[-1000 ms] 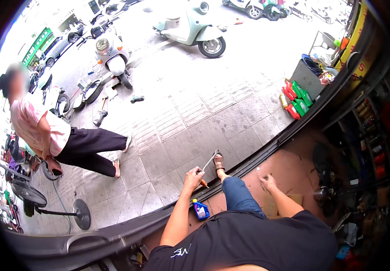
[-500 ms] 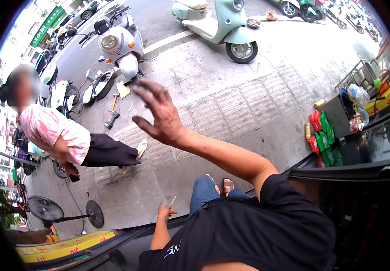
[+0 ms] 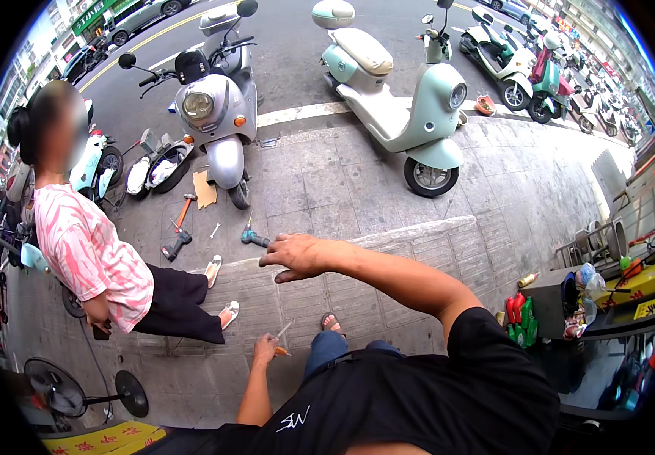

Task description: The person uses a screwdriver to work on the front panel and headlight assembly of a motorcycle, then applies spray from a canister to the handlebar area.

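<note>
My right hand [image 3: 297, 256] is held out in front of me, fingers stretched and holding nothing. Low on my left, my left hand [image 3: 265, 349] is closed around a thin metal tool [image 3: 285, 328]; a short orange piece [image 3: 282, 351] also sticks out of the grip, and I cannot tell whether the two are one. On the paving beyond my right hand lies a teal power drill [image 3: 254, 236]. Left of it are a small wrench [image 3: 216, 230], a dark power drill [image 3: 177, 245] and an orange-handled hammer [image 3: 185, 212].
A person [image 3: 96, 254] in a pink-and-white shirt stands at left. A silver scooter [image 3: 225, 129] and a mint scooter [image 3: 437, 125] are parked ahead. Cardboard [image 3: 204, 189] lies by the silver one. A standing fan [image 3: 54, 387] is lower left; red and green bottles [image 3: 521, 318] stand at right.
The view has shifted, bringing more street into sight. My right hand has come down from its raised position and its fingers have drawn closer together. My left hand keeps its hold.
</note>
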A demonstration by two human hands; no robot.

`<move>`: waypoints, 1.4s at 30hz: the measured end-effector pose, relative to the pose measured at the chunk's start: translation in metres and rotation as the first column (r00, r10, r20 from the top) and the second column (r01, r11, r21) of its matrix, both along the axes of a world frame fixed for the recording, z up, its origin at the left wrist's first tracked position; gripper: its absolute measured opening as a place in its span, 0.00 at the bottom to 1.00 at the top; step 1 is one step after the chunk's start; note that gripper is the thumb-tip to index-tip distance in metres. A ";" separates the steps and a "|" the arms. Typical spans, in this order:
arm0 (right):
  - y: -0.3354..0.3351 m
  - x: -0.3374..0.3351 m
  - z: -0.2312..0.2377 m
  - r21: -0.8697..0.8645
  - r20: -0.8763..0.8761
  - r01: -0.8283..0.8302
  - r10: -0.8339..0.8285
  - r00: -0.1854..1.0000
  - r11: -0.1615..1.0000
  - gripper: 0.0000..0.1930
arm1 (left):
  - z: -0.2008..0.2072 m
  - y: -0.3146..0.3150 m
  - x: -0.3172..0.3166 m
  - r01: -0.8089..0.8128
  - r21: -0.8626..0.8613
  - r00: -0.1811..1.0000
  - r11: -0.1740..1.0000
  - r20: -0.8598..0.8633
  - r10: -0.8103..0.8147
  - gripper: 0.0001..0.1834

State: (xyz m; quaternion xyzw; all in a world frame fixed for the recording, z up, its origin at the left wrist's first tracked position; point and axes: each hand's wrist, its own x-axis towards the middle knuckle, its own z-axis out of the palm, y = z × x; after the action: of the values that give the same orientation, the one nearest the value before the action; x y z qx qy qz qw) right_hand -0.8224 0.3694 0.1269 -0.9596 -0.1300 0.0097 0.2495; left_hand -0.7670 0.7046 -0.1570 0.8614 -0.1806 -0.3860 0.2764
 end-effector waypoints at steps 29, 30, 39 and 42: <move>-0.503 0.345 -0.097 0.307 -0.494 0.518 -0.331 0.804 0.798 0.14 | 0.190 -0.519 0.484 -0.725 -0.689 0.656 0.015 -0.683 0.322 0.17; -0.523 0.356 -0.117 0.253 -0.520 0.538 -0.356 0.776 0.804 0.14 | 0.193 -0.526 0.508 -0.733 -0.679 0.629 -0.037 -0.697 0.345 0.17; -0.658 0.541 -0.075 0.493 -0.649 0.621 -0.217 0.729 0.609 0.18 | 0.260 -0.645 0.665 -0.600 -0.771 0.637 -0.212 -0.621 0.458 0.15; -0.687 0.626 -0.091 0.420 -0.521 0.352 -0.095 0.848 0.836 0.20 | 0.268 -0.662 0.687 -0.603 -0.784 0.533 -0.148 -0.535 0.656 0.18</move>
State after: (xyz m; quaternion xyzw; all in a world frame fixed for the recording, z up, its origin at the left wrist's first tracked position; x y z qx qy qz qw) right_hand -0.1963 -0.3174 0.0362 -0.8368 0.0550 0.1827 0.5132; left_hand -0.0795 0.0425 0.1111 0.4961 0.0663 0.0066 0.8657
